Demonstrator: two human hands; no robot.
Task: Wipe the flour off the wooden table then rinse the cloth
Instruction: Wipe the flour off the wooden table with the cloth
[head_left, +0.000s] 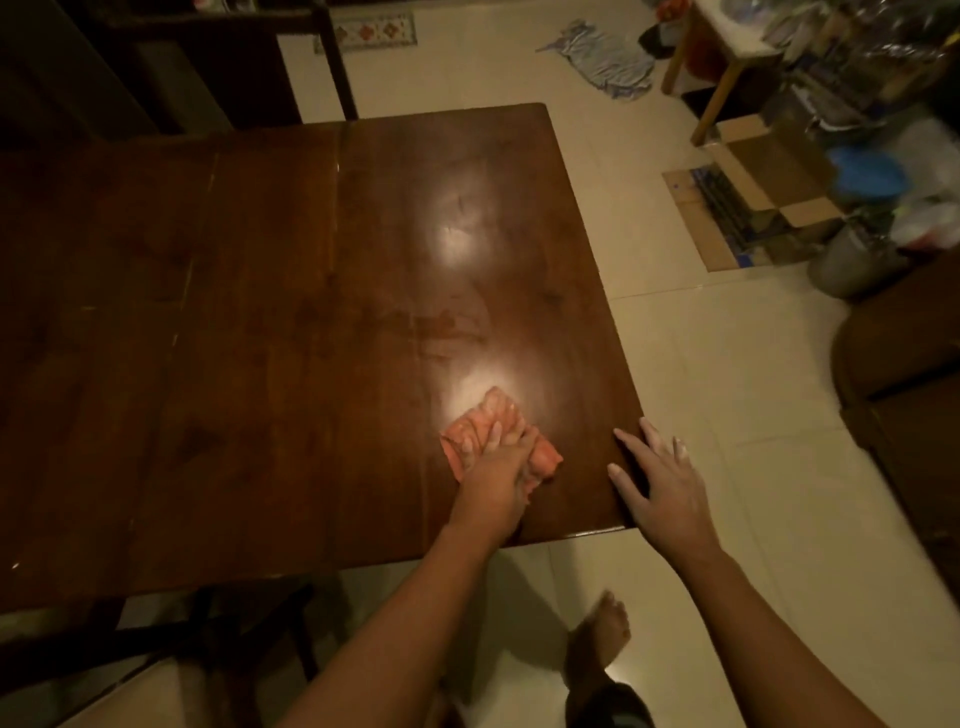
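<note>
Nearest, at 6 o'clock, a bare foot (602, 636) on pale floor tiles (727, 364). Just beyond, at the 5 o'clock corner of the dark wooden table (260, 312), left hand (493, 475) with fingers curled over a crumpled salmon-orange cloth (545, 457), bunching it and pressing it to the wood beside a pale glare patch; at its 3 o'clock, right hand (662, 486) spread flat, holding nothing, whitish dust on the fingertips (680, 448), resting on the table's edge. Farthest, at 2 o'clock, an opened cardboard box (753, 176) and a blue bowl (867, 174).
</note>
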